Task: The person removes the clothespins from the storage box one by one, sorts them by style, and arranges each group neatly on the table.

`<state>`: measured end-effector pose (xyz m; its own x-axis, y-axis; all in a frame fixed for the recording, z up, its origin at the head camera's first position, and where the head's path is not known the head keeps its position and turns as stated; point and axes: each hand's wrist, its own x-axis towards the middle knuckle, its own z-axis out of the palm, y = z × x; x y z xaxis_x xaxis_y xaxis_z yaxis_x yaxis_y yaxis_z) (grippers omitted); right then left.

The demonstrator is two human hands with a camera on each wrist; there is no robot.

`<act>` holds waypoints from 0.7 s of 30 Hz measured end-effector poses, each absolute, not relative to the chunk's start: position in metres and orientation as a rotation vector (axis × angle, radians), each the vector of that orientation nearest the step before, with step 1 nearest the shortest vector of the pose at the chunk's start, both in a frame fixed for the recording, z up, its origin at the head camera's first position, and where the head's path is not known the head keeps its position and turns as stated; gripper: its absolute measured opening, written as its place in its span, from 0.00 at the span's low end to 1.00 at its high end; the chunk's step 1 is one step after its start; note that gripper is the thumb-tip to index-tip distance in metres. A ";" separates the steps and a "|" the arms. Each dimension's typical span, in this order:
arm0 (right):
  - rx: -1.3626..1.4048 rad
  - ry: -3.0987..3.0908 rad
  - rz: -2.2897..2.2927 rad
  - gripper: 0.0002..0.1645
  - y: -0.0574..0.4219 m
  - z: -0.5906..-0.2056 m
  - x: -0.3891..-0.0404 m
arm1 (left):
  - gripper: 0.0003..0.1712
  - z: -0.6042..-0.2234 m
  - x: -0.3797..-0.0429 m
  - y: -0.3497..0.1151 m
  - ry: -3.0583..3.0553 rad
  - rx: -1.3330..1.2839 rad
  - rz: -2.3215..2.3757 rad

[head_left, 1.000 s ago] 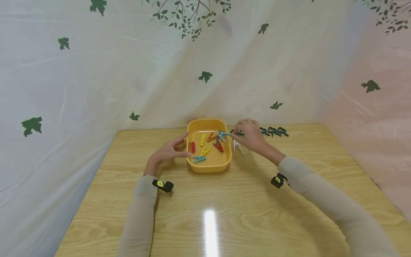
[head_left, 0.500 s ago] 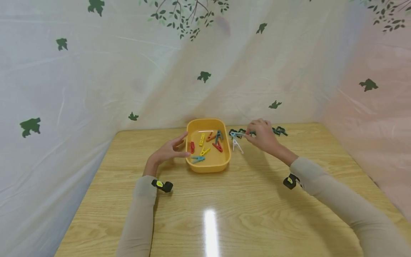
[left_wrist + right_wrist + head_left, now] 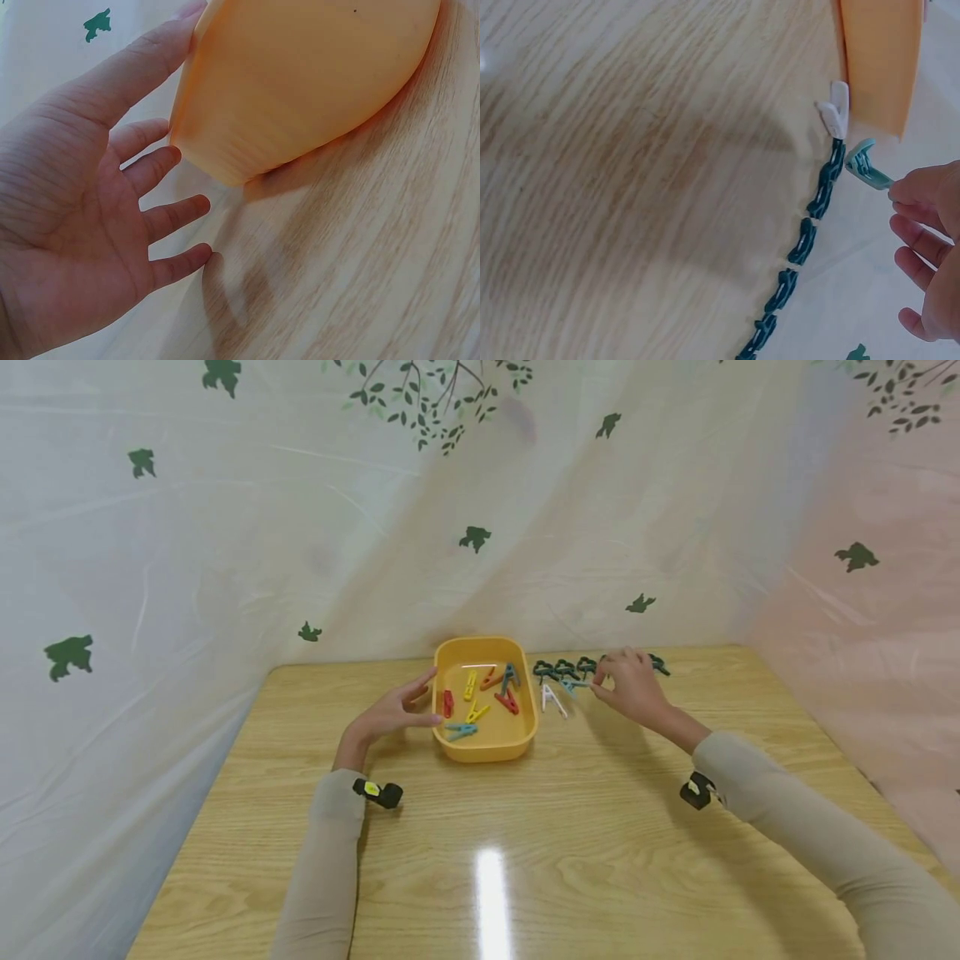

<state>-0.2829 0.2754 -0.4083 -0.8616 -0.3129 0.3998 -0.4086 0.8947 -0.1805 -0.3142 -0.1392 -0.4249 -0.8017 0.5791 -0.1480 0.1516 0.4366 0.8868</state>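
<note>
My right hand (image 3: 633, 687) pinches one end of a light blue clothespin (image 3: 573, 686) between thumb and finger. In the right wrist view, that clothespin (image 3: 866, 166) hangs near the white clothespin (image 3: 835, 112). The white clothespin stands just right of a yellow plastic bin (image 3: 487, 753). My left hand (image 3: 392, 708) touches the bin's left side with spread fingers; the left wrist view has the thumb at the rim. Inside the bin lie yellow clothespins (image 3: 470, 686), red clothespins (image 3: 507, 702), an orange one (image 3: 491, 678) and blue ones (image 3: 462, 731).
A row of dark green clips (image 3: 565, 669) runs along the table's back edge, right of the bin; my right hand hides part of it. Behind the wooden table (image 3: 420, 860) hangs a pale curtain (image 3: 390, 527) with leaf prints.
My right hand has carried the light blue clothespin out from over the bin's right rim, moving right past the white clothespin and lower. The left hand stays at the bin.
</note>
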 end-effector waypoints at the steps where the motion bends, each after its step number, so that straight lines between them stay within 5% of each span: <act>1: 0.528 -2.703 0.371 0.07 0.276 -0.410 -0.283 | 0.53 -0.425 -0.314 -0.139 2.260 0.619 1.330; 21: 0.463 -2.752 0.372 0.06 0.275 -0.432 -0.289 | 0.53 -0.427 -0.316 -0.140 2.260 0.619 1.325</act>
<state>-0.2889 0.2755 -0.4323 -0.8946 -0.2705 0.3558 -0.3553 0.9133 -0.1989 -0.3157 -0.1401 -0.4266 -0.8002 0.5808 -0.1496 0.1530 0.4389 0.8854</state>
